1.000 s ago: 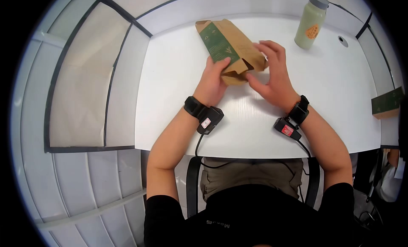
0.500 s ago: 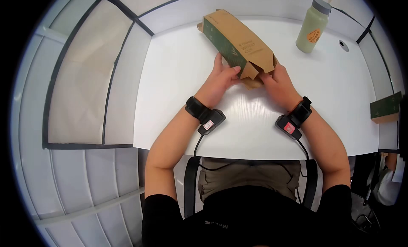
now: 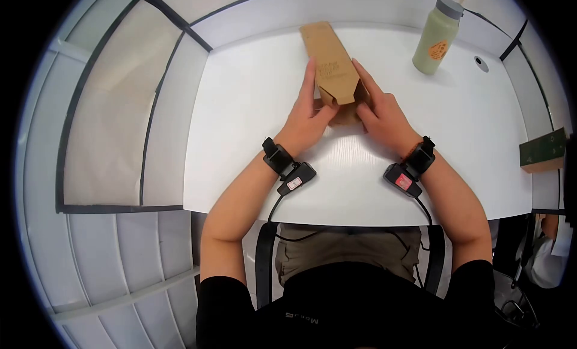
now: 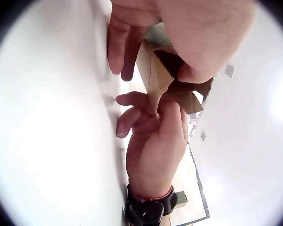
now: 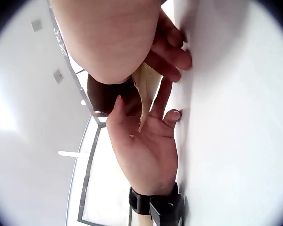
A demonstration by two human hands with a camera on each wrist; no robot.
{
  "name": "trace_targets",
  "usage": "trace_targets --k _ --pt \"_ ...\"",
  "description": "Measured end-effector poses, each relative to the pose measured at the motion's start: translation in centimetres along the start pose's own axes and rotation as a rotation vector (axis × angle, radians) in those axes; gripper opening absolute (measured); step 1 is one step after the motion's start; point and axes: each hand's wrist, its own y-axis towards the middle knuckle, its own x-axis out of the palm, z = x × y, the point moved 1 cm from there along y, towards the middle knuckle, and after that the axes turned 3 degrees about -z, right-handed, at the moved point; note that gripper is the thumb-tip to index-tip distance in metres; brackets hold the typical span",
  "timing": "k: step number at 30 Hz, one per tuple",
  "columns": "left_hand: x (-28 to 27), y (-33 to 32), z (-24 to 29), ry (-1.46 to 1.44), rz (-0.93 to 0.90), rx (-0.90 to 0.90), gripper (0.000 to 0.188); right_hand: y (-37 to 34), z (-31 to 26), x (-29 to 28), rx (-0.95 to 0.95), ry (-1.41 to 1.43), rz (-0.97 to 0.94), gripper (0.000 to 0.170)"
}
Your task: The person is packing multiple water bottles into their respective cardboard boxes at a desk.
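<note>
A long brown cardboard box (image 3: 335, 63) lies between the two hands on the white table, its printed face up and its near end open with flaps spread. On its left side the left hand (image 3: 306, 118) grips it, thumb at the open end. The right hand (image 3: 387, 118) holds the opposite side, its thumb at the flaps. The left wrist view shows the dark inside of the box and a folded flap (image 4: 155, 77) between the hands. In the right wrist view a thumb reaches the opening beside another flap (image 5: 145, 89).
A pale green bottle (image 3: 434, 42) with a grey lid stands at the back right, left of a round hole (image 3: 481, 63) in the table. A green and brown box (image 3: 543, 151) is at the far right edge. Low partitions surround the white table (image 3: 240, 169).
The box has turned so its printed brown face is up and its green side is out of sight. The right hand has come in from the right to hold its near end.
</note>
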Motion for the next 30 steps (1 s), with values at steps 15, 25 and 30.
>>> trace_targets --k 15,25,30 --pt "-0.6 -0.2 -0.1 -0.097 -0.082 0.031 0.058 -0.6 0.0 0.2 -0.077 0.247 -0.084 0.102" --pt "-0.8 -0.2 -0.1 -0.135 -0.143 0.06 0.063 -0.4 -0.8 -0.2 0.066 0.274 -0.031 0.091" --pt "-1.3 -0.3 -0.3 -0.112 -0.206 0.069 0.07 -0.4 -0.7 -0.3 0.061 0.288 -0.052 0.088"
